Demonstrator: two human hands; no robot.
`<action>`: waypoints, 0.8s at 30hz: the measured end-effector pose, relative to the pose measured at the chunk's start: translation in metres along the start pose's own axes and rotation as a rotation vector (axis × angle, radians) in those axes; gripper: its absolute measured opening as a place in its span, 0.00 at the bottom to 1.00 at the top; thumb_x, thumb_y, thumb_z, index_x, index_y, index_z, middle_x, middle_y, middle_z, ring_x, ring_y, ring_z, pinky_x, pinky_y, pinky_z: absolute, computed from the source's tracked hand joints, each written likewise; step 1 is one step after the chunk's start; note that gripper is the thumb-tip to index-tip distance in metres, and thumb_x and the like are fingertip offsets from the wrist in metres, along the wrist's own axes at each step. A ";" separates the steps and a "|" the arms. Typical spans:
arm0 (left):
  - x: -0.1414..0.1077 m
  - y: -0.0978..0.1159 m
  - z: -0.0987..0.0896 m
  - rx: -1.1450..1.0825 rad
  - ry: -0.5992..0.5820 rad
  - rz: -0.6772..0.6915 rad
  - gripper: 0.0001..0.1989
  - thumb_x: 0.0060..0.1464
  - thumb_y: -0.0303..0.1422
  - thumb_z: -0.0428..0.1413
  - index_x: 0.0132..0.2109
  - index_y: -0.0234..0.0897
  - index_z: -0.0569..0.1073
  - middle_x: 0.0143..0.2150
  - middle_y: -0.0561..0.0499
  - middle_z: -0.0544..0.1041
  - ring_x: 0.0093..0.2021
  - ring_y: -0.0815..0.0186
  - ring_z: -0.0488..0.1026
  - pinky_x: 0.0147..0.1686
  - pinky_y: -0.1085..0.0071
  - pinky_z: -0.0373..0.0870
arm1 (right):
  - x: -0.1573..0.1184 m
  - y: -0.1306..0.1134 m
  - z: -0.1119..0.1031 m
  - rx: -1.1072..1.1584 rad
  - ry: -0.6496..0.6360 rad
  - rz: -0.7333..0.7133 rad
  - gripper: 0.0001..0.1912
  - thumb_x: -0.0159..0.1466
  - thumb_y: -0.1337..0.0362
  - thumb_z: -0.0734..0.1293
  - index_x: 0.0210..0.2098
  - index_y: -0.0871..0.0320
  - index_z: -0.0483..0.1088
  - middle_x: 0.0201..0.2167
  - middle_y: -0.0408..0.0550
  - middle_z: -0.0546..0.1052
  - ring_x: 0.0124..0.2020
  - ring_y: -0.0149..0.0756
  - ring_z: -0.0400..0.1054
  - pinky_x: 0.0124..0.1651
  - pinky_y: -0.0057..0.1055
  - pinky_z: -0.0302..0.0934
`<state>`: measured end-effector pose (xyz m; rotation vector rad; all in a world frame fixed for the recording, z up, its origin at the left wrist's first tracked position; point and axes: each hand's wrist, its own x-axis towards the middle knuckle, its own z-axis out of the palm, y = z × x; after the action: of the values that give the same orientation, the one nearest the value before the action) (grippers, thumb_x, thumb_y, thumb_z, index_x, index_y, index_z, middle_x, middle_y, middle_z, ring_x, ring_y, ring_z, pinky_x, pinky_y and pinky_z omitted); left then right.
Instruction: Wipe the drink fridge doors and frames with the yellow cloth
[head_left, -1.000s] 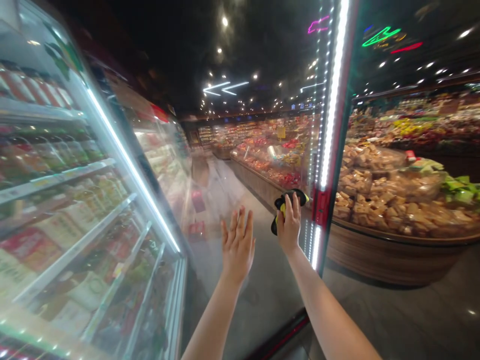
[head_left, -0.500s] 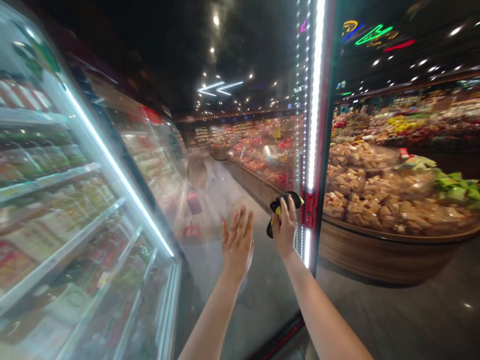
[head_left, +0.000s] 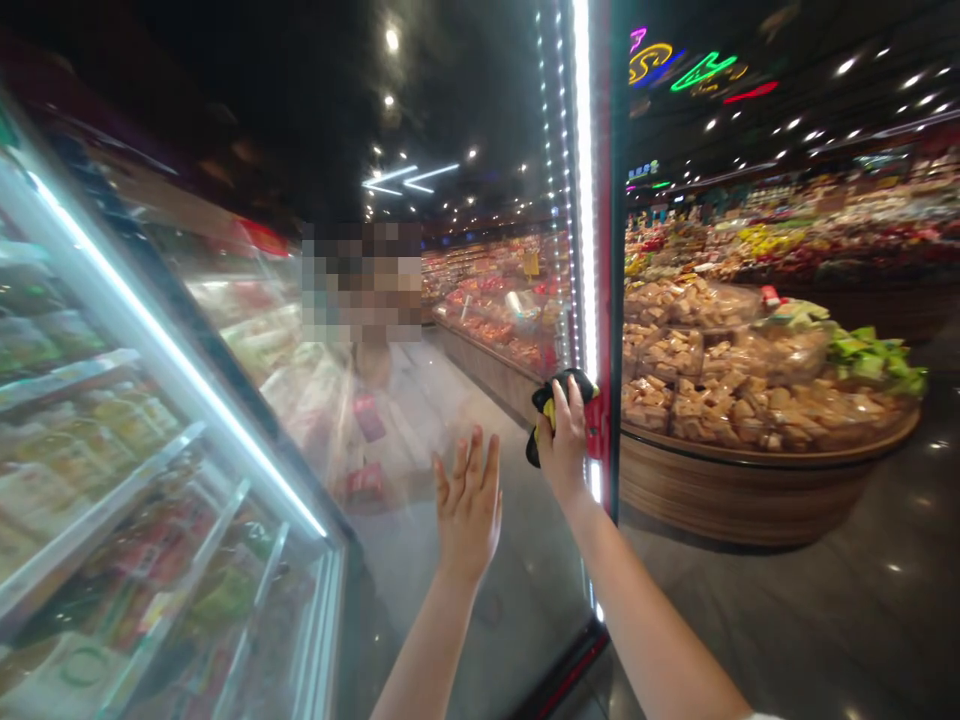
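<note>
A tilted glass door (head_left: 525, 560) of a lit fridge stands before me, with a bright light strip (head_left: 585, 220) along its right edge. My left hand (head_left: 466, 525) lies flat against the glass, fingers spread, holding nothing. To its right, beside the red part of the door frame (head_left: 598, 425), my right hand (head_left: 564, 450) curls round a crumpled black-and-yellow cloth (head_left: 550, 390) and presses it to the glass. The palm and fingers hide part of the cloth.
Fridge shelves (head_left: 105, 500) with bottles and packs fill the left. Right of the door stands a round wooden display stand (head_left: 720, 490) with packed goods (head_left: 750, 405) and green leaves (head_left: 877, 365). A faint person (head_left: 394, 400) shows in the glass.
The view has turned slightly, so the door and display stand sit further left. My right hand stays on the cloth by the door's edge; my left hand remains flat on the glass.
</note>
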<state>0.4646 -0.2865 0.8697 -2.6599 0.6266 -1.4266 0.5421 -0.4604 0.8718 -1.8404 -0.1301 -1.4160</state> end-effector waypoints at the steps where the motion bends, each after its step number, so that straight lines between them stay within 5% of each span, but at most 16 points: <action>1: 0.000 0.000 0.002 0.004 -0.001 -0.001 0.43 0.62 0.27 0.56 0.77 0.41 0.43 0.77 0.44 0.50 0.78 0.59 0.40 0.76 0.51 0.28 | 0.004 0.000 0.000 0.003 -0.022 -0.029 0.28 0.74 0.65 0.57 0.73 0.51 0.56 0.75 0.56 0.56 0.75 0.47 0.50 0.72 0.54 0.55; 7: 0.001 0.004 0.008 -0.034 0.010 -0.031 0.41 0.64 0.28 0.55 0.77 0.42 0.44 0.77 0.44 0.50 0.78 0.58 0.41 0.75 0.49 0.26 | 0.035 0.015 -0.006 -0.029 -0.051 -0.137 0.28 0.74 0.65 0.58 0.72 0.52 0.57 0.75 0.54 0.55 0.76 0.45 0.49 0.73 0.52 0.55; 16: -0.019 0.012 0.018 -0.069 -0.038 -0.050 0.43 0.63 0.26 0.55 0.77 0.45 0.42 0.77 0.45 0.51 0.78 0.59 0.40 0.75 0.49 0.28 | -0.112 0.065 -0.010 -0.068 -0.204 0.080 0.31 0.73 0.68 0.56 0.74 0.49 0.52 0.76 0.56 0.54 0.75 0.49 0.50 0.69 0.55 0.60; 24: -0.021 0.011 0.015 -0.087 -0.068 -0.068 0.47 0.62 0.26 0.58 0.77 0.47 0.39 0.78 0.44 0.47 0.78 0.53 0.40 0.75 0.41 0.32 | -0.055 0.041 -0.003 0.019 -0.098 0.081 0.33 0.74 0.65 0.57 0.76 0.52 0.45 0.76 0.60 0.53 0.75 0.46 0.49 0.72 0.53 0.56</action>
<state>0.4628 -0.2902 0.8425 -2.8094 0.6120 -1.3475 0.5406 -0.4700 0.8041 -1.8788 -0.1167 -1.2654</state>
